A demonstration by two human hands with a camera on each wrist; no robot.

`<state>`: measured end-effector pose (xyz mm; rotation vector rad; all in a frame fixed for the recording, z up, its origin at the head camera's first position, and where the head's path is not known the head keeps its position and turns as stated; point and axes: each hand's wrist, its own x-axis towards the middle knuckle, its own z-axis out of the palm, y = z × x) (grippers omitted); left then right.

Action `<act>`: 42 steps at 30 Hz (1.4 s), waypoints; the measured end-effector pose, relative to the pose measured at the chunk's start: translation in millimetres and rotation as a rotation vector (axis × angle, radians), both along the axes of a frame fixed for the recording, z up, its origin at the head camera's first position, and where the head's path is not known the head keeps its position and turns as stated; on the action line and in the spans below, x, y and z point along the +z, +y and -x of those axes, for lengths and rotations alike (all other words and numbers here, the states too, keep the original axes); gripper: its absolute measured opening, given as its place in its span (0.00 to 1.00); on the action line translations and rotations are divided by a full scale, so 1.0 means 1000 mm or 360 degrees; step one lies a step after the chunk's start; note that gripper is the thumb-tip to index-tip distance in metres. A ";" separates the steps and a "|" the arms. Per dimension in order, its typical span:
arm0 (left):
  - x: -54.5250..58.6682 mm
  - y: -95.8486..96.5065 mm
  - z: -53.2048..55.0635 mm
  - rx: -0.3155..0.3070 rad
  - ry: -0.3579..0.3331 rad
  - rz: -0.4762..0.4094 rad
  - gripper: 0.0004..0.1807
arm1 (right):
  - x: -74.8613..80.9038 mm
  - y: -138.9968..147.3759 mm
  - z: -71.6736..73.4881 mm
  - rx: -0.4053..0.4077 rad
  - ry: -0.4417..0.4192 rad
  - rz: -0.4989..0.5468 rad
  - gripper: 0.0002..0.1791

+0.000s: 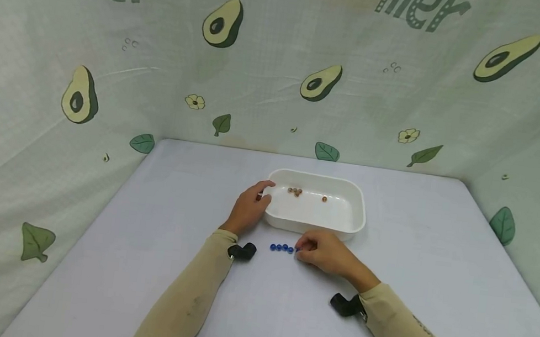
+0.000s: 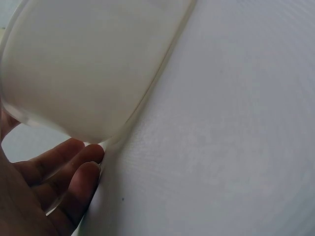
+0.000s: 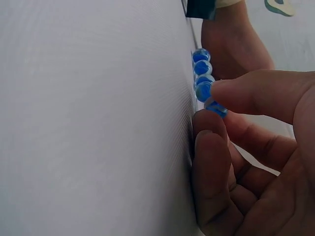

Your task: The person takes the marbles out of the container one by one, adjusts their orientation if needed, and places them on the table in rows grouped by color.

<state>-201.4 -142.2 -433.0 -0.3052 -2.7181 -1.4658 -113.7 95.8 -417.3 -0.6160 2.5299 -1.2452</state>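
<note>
A white rectangular tray stands on the table with several amber marbles inside. My left hand holds the tray's left end, fingers bent at the rim and outer wall; its fingertips lie by the tray's lower edge in the left wrist view. In front of the tray runs a short row of blue marbles. At the row's right end my right hand pinches a blue glass marble between thumb and fingers, low over the table. The hand partly hides that marble.
White cloth covers the table. Behind and beside it hangs a pale curtain printed with avocados and leaves. A black wrist-camera mount sits on the left wrist, and another mount on the right.
</note>
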 end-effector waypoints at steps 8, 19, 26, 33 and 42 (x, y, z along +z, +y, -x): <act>0.001 0.001 -0.001 -0.0007 0.0013 0.0004 0.23 | 0.000 -0.001 0.000 0.0004 -0.0002 0.0009 0.06; -0.001 0.001 0.000 0.0003 0.0031 0.0019 0.23 | 0.002 0.000 -0.001 0.0004 -0.0003 0.0007 0.06; -0.003 0.001 0.000 -0.0001 0.0037 0.0018 0.23 | 0.001 0.004 0.000 0.0025 -0.0069 0.0037 0.07; -0.005 0.002 0.002 -0.0010 0.0040 0.0002 0.23 | 0.003 0.010 -0.001 0.0053 -0.0134 0.0078 0.08; -0.009 0.001 0.006 -0.0009 0.0059 0.0024 0.23 | 0.017 0.021 -0.002 -0.0010 -0.0113 0.0004 0.10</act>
